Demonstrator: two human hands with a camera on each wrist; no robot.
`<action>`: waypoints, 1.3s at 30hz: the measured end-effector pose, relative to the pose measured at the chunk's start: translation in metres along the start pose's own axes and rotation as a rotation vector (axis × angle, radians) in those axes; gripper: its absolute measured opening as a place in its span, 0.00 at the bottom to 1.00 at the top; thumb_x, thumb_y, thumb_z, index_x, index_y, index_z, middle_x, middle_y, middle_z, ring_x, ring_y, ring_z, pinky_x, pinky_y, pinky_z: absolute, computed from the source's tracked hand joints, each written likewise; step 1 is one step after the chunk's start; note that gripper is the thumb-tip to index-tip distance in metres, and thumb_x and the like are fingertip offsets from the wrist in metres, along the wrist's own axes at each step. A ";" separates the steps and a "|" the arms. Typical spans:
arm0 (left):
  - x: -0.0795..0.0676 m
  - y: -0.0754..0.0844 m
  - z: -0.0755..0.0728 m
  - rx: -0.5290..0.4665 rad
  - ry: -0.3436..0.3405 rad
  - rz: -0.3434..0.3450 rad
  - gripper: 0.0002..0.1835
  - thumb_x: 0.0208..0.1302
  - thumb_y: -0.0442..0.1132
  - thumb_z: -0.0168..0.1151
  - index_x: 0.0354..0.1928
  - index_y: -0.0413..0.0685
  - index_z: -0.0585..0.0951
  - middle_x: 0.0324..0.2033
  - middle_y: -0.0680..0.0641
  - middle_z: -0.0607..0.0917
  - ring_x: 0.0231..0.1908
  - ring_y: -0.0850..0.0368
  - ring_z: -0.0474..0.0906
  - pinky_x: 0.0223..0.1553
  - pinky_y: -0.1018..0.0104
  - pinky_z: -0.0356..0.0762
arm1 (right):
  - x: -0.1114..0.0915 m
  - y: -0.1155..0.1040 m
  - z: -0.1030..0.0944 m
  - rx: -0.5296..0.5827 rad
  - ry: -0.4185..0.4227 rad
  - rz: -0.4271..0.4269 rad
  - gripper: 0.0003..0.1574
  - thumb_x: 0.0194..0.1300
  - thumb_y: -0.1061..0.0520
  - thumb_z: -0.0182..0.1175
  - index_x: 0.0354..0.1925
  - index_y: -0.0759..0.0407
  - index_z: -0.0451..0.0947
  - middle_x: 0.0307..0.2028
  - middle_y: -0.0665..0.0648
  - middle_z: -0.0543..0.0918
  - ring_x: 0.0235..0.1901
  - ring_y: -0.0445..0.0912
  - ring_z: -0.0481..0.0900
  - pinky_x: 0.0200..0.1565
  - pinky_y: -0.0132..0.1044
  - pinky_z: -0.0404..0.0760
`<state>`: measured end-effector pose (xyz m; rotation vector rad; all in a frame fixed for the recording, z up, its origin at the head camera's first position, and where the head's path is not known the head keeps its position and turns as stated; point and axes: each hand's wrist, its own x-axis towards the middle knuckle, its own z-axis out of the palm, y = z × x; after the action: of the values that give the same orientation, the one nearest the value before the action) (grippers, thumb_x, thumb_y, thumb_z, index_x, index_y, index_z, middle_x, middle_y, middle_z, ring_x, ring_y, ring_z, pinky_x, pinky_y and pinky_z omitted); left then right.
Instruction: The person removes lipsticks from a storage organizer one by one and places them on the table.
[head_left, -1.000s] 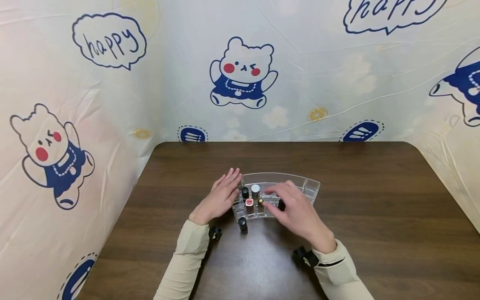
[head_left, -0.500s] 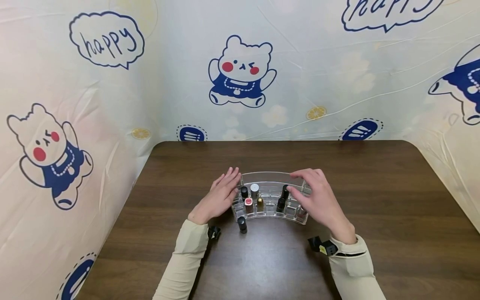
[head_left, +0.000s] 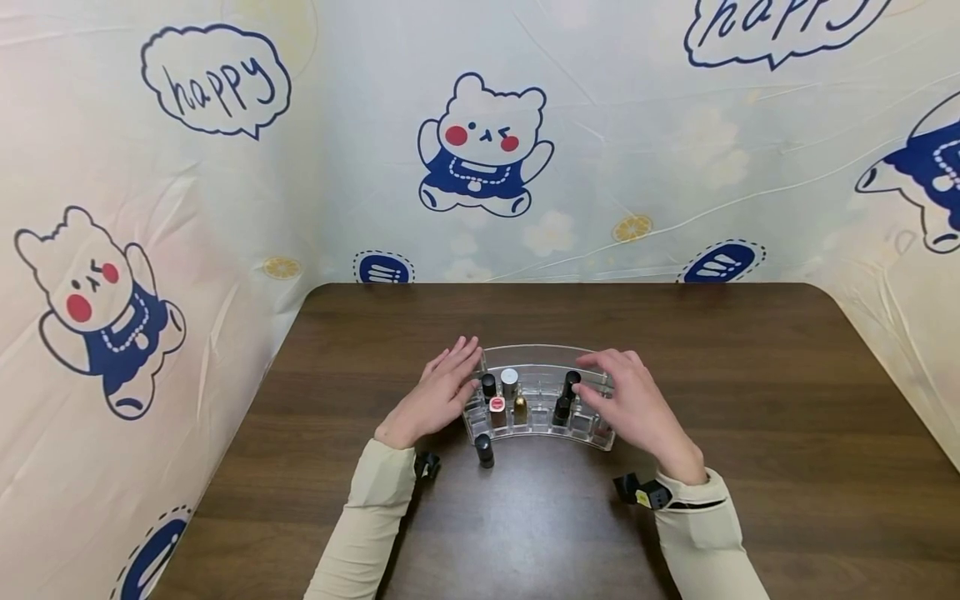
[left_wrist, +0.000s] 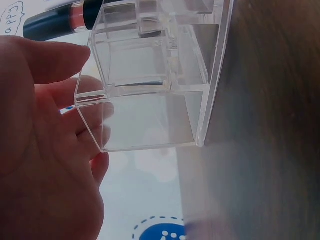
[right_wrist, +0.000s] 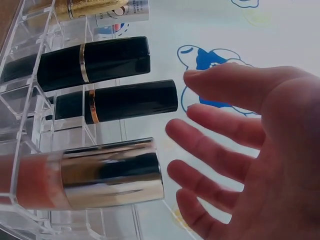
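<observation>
A clear curved lipstick organizer (head_left: 534,357) stands on the table. My left hand (head_left: 435,396) rests against its left end with straight fingers; in the left wrist view the thumb (left_wrist: 60,61) touches its clear wall. Beside the organizer's right part, my right hand (head_left: 637,408) is spread and holds nothing. Its fingertips are nearest two black lipsticks (right_wrist: 120,102) in their slots. A tube with a shiny silver cap (right_wrist: 115,175) sits below them in the right wrist view. The organizer's left half holds a red-topped tube (head_left: 497,408), a gold one (head_left: 521,408), a white-capped one (head_left: 510,381) and a black one (head_left: 489,385).
A short black tube (head_left: 484,450) stands on the table in front of the organizer's left part. The brown wooden table (head_left: 375,333) meets a printed curtain (head_left: 600,167) at the back and sides. Each wrist wears a small black camera (head_left: 645,493).
My right hand has left the gold tube area and moved right, then shifted slightly left over the last half second. A second black lipstick shows beside it. My left hand stays still.
</observation>
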<state>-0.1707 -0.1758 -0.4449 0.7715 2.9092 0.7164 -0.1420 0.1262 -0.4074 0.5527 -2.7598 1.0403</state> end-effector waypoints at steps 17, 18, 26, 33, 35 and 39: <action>0.000 0.001 0.000 0.014 0.008 0.004 0.29 0.74 0.44 0.49 0.72 0.39 0.61 0.74 0.42 0.57 0.75 0.46 0.49 0.70 0.42 0.56 | 0.002 -0.004 0.011 -0.042 -0.017 0.022 0.20 0.59 0.57 0.67 0.49 0.62 0.80 0.42 0.59 0.86 0.48 0.57 0.75 0.54 0.52 0.67; 0.000 0.002 0.000 0.013 0.007 0.003 0.29 0.74 0.44 0.49 0.72 0.39 0.61 0.74 0.42 0.57 0.75 0.46 0.49 0.70 0.42 0.56 | 0.002 -0.004 0.012 -0.044 -0.011 0.017 0.19 0.59 0.57 0.67 0.48 0.62 0.80 0.42 0.59 0.86 0.48 0.57 0.76 0.54 0.53 0.67; 0.001 0.002 -0.001 0.028 0.015 0.019 0.29 0.74 0.43 0.49 0.72 0.39 0.61 0.74 0.41 0.57 0.75 0.44 0.50 0.70 0.43 0.56 | 0.002 -0.003 0.016 -0.070 0.015 0.027 0.18 0.58 0.57 0.68 0.47 0.61 0.80 0.41 0.58 0.86 0.47 0.57 0.77 0.52 0.54 0.68; 0.000 0.002 -0.001 0.030 0.035 0.043 0.28 0.74 0.42 0.50 0.71 0.37 0.63 0.73 0.39 0.59 0.74 0.42 0.52 0.69 0.41 0.58 | 0.003 -0.003 0.017 -0.073 0.014 0.054 0.17 0.59 0.56 0.67 0.46 0.59 0.80 0.41 0.57 0.86 0.46 0.56 0.77 0.52 0.55 0.69; 0.000 0.001 -0.001 0.030 0.039 0.044 0.28 0.73 0.42 0.50 0.70 0.37 0.63 0.73 0.39 0.60 0.74 0.42 0.52 0.69 0.41 0.58 | 0.003 -0.003 0.017 -0.070 0.011 0.061 0.16 0.59 0.56 0.67 0.46 0.59 0.80 0.41 0.57 0.86 0.46 0.56 0.77 0.52 0.56 0.69; 0.001 0.001 -0.001 0.024 0.038 0.040 0.28 0.73 0.42 0.51 0.70 0.36 0.63 0.73 0.40 0.59 0.74 0.42 0.52 0.69 0.41 0.58 | 0.002 -0.003 0.018 -0.068 0.004 0.072 0.16 0.59 0.56 0.67 0.46 0.59 0.80 0.41 0.57 0.86 0.46 0.56 0.77 0.52 0.58 0.68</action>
<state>-0.1709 -0.1751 -0.4432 0.8305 2.9492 0.7085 -0.1428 0.1115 -0.4182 0.4451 -2.8185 0.9572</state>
